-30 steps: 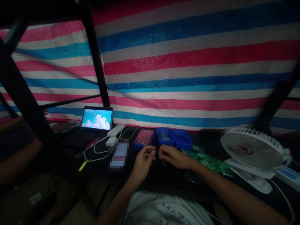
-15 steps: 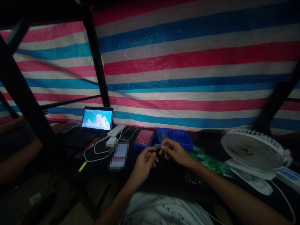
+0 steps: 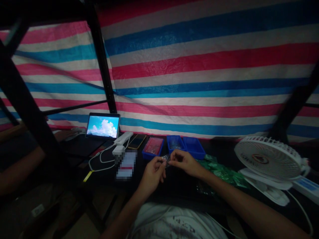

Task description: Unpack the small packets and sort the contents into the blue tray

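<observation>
Between my two hands is a small, clear, shiny piece that looks like a plastic bag (image 3: 165, 158); its contents are too small and dim to make out. My left hand (image 3: 152, 172) pinches its near left side with thumb and forefinger. At its right side, the thumb and fingers of my right hand (image 3: 184, 161) are closed on it. Just beyond my hands stand a blue tray of red packets (image 3: 153, 146), a blue tray with clear pieces (image 3: 174, 143) and another blue tray (image 3: 193, 148). Green plastic packets (image 3: 225, 174) lie beside my right forearm.
A white fan (image 3: 267, 159) stands at the right, a white and blue box (image 3: 309, 189) behind it. To the left are a lit tablet (image 3: 103, 126), a phone (image 3: 136, 141), a white power strip with cables (image 3: 123, 138) and a blurred-out sheet (image 3: 127, 166). Another person's arm (image 3: 22, 166) reaches in at far left.
My left hand has risen slightly and closed on the clear plastic piece, which earlier only my right hand held. The piece now shows wider and crinkled between both hands.
</observation>
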A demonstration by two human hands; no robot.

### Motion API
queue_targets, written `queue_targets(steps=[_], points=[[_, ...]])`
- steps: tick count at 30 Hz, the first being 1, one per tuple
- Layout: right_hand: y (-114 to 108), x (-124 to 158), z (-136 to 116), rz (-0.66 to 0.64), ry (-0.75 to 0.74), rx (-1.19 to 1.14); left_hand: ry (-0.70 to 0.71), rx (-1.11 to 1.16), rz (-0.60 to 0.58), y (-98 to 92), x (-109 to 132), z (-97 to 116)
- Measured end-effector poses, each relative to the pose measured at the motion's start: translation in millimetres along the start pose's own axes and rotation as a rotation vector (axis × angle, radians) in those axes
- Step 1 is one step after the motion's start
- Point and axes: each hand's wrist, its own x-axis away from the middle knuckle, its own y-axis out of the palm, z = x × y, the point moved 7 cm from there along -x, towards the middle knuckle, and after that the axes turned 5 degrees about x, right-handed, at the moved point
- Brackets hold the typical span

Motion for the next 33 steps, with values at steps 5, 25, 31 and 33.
queue_targets(steps=[5,25,31,33], points=[[1.9,-0.3,2.6,-0.022,-0.016,-0.064,-0.033,0.0,0.004,0.1,1.1,-1.1],[-2.6,-0.6,1.6,-0.004,0.036,-0.088,0.027,0.036,0.104,-8.5,-0.7,5.4],[-5.9,-3.8,5.0,0.048,0.022,-0.03,0.028,0.06,0.082,-7.2,-1.4,2.3],[-6.8,-4.6,7.0,0.061,0.002,-0.017,0.03,0.081,0.085,-7.2,-1.6,-0.3]])
